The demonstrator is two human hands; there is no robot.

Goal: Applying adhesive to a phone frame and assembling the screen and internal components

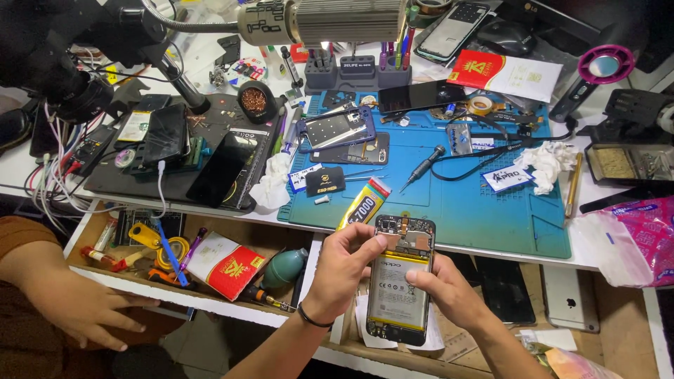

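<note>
Views: one only, the head camera; no second view shares the scene.
Position: above the seated person, at the near edge of the white workbench (pixel 210 52).
Direction: forward and steeply down.
Nearness: close; the opened phone with exposed battery (pixel 400 281) sits low centre.
Coverage: the blue rubber repair mat (pixel 477 210) mid-frame, the open wooden drawer (pixel 281 242) below, another person's hand (pixel 84 309) at lower left.

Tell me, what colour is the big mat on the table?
Blue: the work mat shows plainly in the head view.
</note>
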